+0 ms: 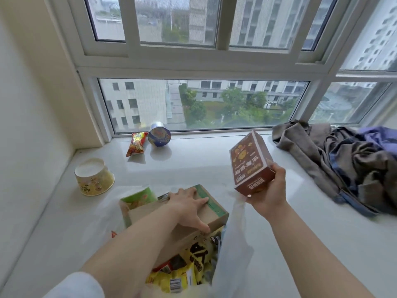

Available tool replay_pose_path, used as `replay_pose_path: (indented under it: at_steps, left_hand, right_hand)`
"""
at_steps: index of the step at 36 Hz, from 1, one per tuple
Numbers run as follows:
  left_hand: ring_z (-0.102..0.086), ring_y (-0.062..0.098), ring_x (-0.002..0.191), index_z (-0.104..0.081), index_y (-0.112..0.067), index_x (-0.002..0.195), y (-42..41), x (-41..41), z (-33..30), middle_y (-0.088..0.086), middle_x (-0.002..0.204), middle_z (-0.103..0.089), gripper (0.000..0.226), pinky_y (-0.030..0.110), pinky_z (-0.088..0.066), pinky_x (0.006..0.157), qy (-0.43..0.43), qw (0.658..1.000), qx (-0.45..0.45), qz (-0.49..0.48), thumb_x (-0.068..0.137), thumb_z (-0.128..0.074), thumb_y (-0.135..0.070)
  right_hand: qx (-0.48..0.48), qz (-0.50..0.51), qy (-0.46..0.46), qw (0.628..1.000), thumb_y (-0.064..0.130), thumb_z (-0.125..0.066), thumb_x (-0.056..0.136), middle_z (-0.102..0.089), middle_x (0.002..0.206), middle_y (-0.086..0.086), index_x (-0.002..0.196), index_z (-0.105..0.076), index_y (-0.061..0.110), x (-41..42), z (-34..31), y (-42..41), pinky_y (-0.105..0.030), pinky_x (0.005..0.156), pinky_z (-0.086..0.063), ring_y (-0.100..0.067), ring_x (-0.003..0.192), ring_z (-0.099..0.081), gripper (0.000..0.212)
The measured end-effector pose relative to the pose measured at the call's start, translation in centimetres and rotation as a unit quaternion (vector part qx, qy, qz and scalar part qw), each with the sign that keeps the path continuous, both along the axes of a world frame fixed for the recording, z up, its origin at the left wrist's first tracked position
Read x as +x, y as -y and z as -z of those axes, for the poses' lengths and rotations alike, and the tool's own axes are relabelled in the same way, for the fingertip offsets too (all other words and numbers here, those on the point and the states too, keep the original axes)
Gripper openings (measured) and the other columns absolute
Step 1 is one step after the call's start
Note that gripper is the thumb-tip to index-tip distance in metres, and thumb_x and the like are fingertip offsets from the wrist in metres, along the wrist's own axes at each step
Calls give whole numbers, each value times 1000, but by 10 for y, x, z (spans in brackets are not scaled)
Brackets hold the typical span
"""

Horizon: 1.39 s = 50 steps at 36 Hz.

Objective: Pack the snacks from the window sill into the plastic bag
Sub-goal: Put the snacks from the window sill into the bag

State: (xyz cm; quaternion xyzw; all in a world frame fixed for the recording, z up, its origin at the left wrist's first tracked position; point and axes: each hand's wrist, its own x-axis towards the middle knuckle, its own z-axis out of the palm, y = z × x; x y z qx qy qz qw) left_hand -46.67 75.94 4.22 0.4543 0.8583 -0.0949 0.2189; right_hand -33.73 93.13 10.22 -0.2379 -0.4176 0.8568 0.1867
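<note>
A brown snack box [251, 162] is gripped at its lower end by the right hand [271, 191], right of centre in the frame, raised above the window sill [193, 166]; its long axis runs from lower right up toward the upper left. The left hand [190, 205] is laid flat, fingers spread, on a cardboard box [211, 214] in the open plastic bag [232, 250] at bottom centre. 3 snacks are seen on the sill: a yellow cup [94, 177] at left, a red packet [136, 143] and a blue bowl [159, 134] tipped on its side by the glass. Crumpled clothes [343, 160] are heaped at right.
</note>
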Motion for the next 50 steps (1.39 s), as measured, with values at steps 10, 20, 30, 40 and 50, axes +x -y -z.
replay_pose_path:
  at_steps: [10, 20, 30, 40, 50]
  left_hand:
    - [-11, 40, 137, -5, -47, 146, -25, 5, 3, 7, 152, -12, 102, 66, -16, 102, 36, 996, -84, 13, 60, -42, -87]
    - [-18, 48, 132, -22, -34, 147, -29, 30, 4, 14, 144, -22, 100, 75, -11, 96, -29, 986, -152, 54, 62, -53, -77]
    - [-13, 56, 129, -32, -40, 141, -63, 10, 43, 15, 143, -30, 83, 72, -7, 97, -61, 996, -64, -11, 67, -36, -78]
    - [-30, 23, 136, -47, -34, 136, -40, -17, 15, -3, 147, -39, 51, 39, -24, 111, 143, 979, 108, -93, 93, -37, -58]
    - [-49, 16, 118, -61, -24, 118, 80, -33, -12, -4, 128, -55, 28, 29, -36, 95, 15, 849, 406, -337, 92, -49, -21]
  right_hand:
    - [41, 37, -37, 998, 49, -46, 74, -60, 94, -8, 108, -57, 22, -18, -1, 0, -35, 65, -36, -27, 83, -54, 45]
    - [-4, 81, -38, 996, 50, -37, 84, -66, 93, -5, 112, -62, 22, -16, -6, -6, -38, 71, -43, -25, 87, -57, 47]
    - [34, 18, -56, 998, 53, -42, 75, -60, 94, -11, 111, -58, 18, -17, -9, 10, -41, 70, -34, -27, 82, -52, 52]
    - [123, -14, 106, 987, 52, -48, 71, -71, 93, 0, 91, -64, 36, -15, -7, 3, -37, 80, -46, -18, 86, -64, 30]
    - [446, -23, 155, 881, 57, -53, 68, -37, 125, 0, 138, -36, 32, -40, -14, 65, -47, 86, -53, -19, 105, -56, 77]
